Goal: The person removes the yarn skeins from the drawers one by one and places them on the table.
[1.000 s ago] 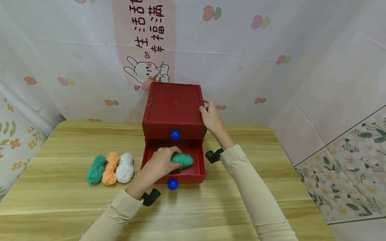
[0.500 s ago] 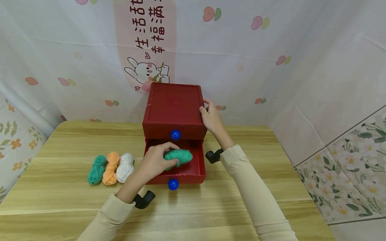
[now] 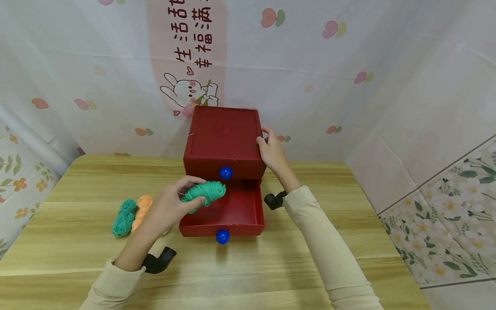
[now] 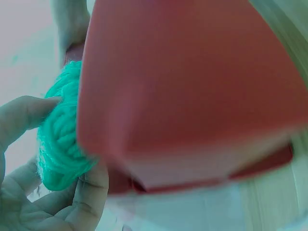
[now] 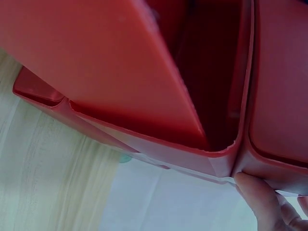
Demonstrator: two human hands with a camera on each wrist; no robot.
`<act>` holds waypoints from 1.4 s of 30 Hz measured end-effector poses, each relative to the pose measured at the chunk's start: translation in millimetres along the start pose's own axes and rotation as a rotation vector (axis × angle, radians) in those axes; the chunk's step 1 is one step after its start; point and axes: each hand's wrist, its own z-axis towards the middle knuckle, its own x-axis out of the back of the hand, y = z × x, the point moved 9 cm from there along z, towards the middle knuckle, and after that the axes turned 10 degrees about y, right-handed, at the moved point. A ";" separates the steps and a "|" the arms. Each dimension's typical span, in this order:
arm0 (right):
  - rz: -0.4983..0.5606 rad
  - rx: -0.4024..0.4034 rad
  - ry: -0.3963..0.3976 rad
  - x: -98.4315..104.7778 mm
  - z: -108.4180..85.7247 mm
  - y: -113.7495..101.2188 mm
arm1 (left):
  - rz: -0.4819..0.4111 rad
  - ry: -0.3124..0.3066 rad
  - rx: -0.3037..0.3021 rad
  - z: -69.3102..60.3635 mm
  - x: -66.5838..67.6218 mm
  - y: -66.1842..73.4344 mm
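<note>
Pale printed curtain hangs behind a wood-grained bench. Nearest the middle, a green yarn skein sits in the left hand, raised over the ten o'clock edge of the pulled-out lower drawer. Its cabinet stands behind, at one o'clock from the skein, the upper drawer closed. Between eight and nine o'clock, an orange skein and another green skein lie side by side on the bench. I judge the step in hand to be carrying yarn out of the drawer; next probably calls for clearing the wall, then a gentle lowering beside that row. The left forearm reaches in from seven o'clock, fingers bent about the skein with its far end poking free. At two o'clock, the right hand touches the cabinet's side; how tightly its partly hidden fingers hold, I cannot tell.
</note>
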 end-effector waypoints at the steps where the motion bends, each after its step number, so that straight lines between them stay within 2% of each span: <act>1: 0.000 0.000 0.001 0.3 0.0 0.0 | 0.015 0.015 0.002 -1.2 6.1 -1.9; 6: -0.003 0.005 0.005 1.1 0.2 0.0 | 0.072 0.092 0.014 -6.2 36.4 -16.4; 10: -0.006 0.008 0.003 1.0 -0.1 -0.4 | 0.108 0.171 0.029 -10.8 62.5 -34.1; 16: -0.005 0.012 0.006 1.2 0.2 -1.5 | 0.206 0.259 0.089 -19.3 100.0 -74.9; 20: 0.002 0.009 0.008 1.9 -0.2 -1.3 | 0.245 0.295 0.136 -24.9 118.7 -102.2; 24: -0.002 0.001 0.008 2.2 -0.9 0.0 | 0.256 0.295 0.194 -30.7 129.3 -130.0; 30: 0.009 -0.006 0.003 1.6 -1.5 0.0 | 0.290 0.301 0.311 -40.3 140.6 -168.0; 36: 0.008 -0.003 0.005 1.4 -1.0 0.3 | 0.321 0.290 0.381 -47.3 143.2 -190.5; 42: 0.008 0.006 0.011 0.9 -0.5 -0.2 | 0.338 0.262 0.425 -52.3 136.6 -203.9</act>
